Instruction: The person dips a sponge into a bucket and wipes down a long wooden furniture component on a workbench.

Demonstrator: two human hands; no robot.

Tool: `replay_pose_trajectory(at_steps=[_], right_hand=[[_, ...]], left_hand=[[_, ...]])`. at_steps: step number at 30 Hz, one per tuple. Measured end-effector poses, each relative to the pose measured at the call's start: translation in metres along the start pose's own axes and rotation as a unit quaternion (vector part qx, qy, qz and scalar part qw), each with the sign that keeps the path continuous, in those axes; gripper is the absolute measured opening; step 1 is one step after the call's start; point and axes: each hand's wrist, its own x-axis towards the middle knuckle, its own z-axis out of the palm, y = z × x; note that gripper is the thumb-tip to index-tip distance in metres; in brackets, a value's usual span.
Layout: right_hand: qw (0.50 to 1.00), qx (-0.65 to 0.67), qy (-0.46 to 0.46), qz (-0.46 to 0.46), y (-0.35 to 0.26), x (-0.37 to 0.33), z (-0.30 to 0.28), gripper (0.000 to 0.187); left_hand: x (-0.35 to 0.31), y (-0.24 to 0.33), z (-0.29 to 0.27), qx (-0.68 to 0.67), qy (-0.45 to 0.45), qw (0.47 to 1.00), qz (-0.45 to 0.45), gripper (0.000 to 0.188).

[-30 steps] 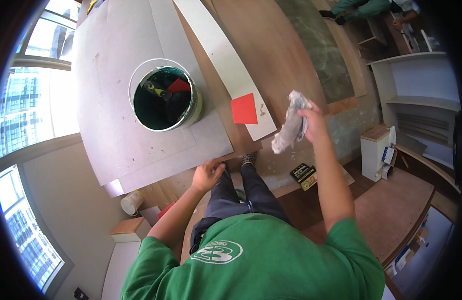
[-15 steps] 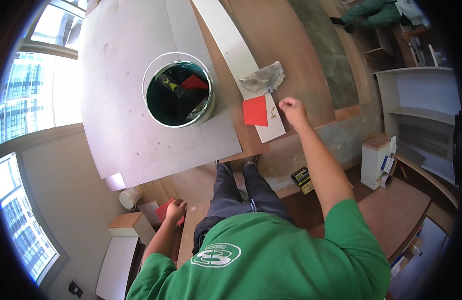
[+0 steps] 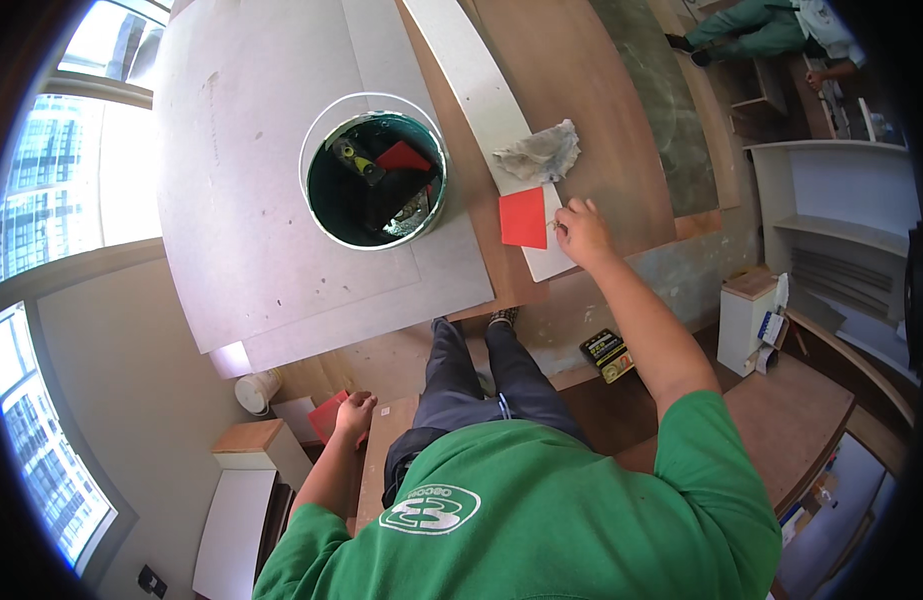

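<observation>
My right hand (image 3: pixel 582 232) reaches over the lower end of a long white board (image 3: pixel 478 90). Thumb and fingers pinch at small brownish bits too tiny to name. Next to the fingertips, a flat red piece (image 3: pixel 522 218) lies partly on the board. A crumpled whitish rag (image 3: pixel 539 153) rests just above it. My left hand (image 3: pixel 356 412) hangs low beside my leg, fingers loosely bent, apparently with nothing in them. Behind it shows a red object (image 3: pixel 326 415); I cannot tell whether they touch. An open bucket (image 3: pixel 443 190), dark green inside, holds a yellow-and-black handled tool (image 3: pixel 359 163) and a red piece (image 3: pixel 402 156).
The bucket stands on grey sheeting (image 3: pixel 241 200) over the brown work surface (image 3: pixel 621 150). A white pail (image 3: pixel 255 391) and a black-and-yellow case (image 3: pixel 607 355) sit below. White shelving (image 3: pixel 831 215) stands at right; another person (image 3: pixel 751 32) is at the far right.
My right hand has moved down and left onto the board's end, its fingertips meeting the small bits there. The left hand stays low. The whole view has shifted slightly.
</observation>
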Motion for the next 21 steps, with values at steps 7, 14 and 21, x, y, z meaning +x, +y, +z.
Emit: replay_pose_trajectory(at_steps=[7,14,21], right_hand=[[0.999,-0.001,0.034,0.003,0.005,-0.001,0.016,0.006],[0.971,0.208,0.085,0.085,-0.024,-0.036,-0.013,0.005],[0.925,0.34,-0.02,0.167,-0.089,-0.086,-0.062,0.004]], left_hand=[[0.003,0.008,0.004,-0.037,-0.027,0.999,-0.022,0.048],[-0.001,-0.014,-0.007,-0.038,0.001,0.999,-0.013,0.046],[0.011,-0.014,-0.026,-0.006,0.002,0.999,0.043,0.044]])
